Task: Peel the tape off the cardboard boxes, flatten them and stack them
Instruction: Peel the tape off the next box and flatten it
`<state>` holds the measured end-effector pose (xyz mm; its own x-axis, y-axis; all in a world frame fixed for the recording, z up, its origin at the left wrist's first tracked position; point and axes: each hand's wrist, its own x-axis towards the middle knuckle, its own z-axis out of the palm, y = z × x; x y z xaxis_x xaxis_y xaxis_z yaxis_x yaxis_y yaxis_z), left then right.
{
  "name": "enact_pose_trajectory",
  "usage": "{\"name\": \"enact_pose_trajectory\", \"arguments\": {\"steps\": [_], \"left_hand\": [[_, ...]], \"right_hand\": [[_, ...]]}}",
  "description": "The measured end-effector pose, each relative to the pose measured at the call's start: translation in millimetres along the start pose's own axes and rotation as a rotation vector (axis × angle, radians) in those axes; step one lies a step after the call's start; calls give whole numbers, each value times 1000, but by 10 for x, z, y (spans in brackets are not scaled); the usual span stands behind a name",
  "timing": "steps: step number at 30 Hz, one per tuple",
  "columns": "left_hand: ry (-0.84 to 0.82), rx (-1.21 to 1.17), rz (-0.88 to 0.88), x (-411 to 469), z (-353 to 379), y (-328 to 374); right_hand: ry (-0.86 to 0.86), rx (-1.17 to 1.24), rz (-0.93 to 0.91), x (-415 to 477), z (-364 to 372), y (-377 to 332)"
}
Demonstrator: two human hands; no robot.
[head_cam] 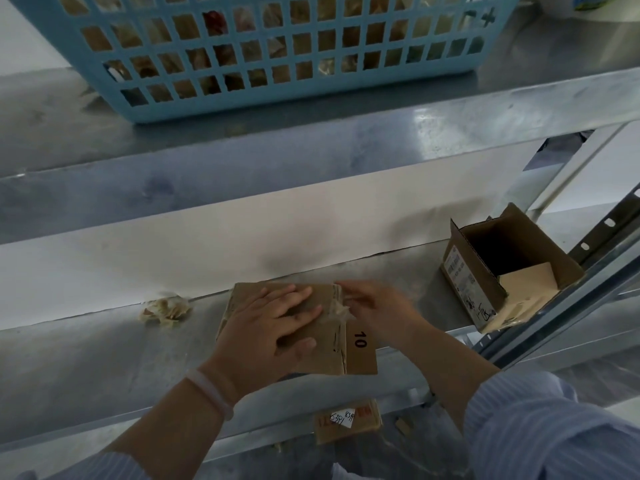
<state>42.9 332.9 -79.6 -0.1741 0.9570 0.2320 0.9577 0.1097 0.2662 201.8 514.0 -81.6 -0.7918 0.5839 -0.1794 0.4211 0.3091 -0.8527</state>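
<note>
Here we press the left hand [273, 323] flat on the flattened box [298, 327]; right fingers [349, 299] pinch clear tape [341, 308], which may tear the cardboard.

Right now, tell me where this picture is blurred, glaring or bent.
Head view: the right hand is motion-blurred at the tape; glare streaks the upper metal shelf; wide-angle distortion bends the shelf edges; the blue basket looks soft.
</note>
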Motion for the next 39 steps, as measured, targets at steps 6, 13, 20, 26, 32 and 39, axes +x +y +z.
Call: {"name": "enact_pose_trajectory", "arguments": {"steps": [6,13,20,26,32,39], "left_hand": [[13,-104,27,-13,-55,-95],[30,-81,31,-18,-40,-99],[33,-80,35,-18,-37,-111],[41,-78,26,-7,-41,-96],[67,-94,16,-13,-34,-88],[66,-98,16,-10,-31,-90]], "right_hand": [[-65,-304,-207,-9,-143,-101],[-59,-542,-323,64,-170,-60],[-64,-493,-277,114,-91,14],[-186,311,87,155,-32,-144],[-147,359,81,194,-82,-158],[-96,377,107,225,-73,-166]]}}
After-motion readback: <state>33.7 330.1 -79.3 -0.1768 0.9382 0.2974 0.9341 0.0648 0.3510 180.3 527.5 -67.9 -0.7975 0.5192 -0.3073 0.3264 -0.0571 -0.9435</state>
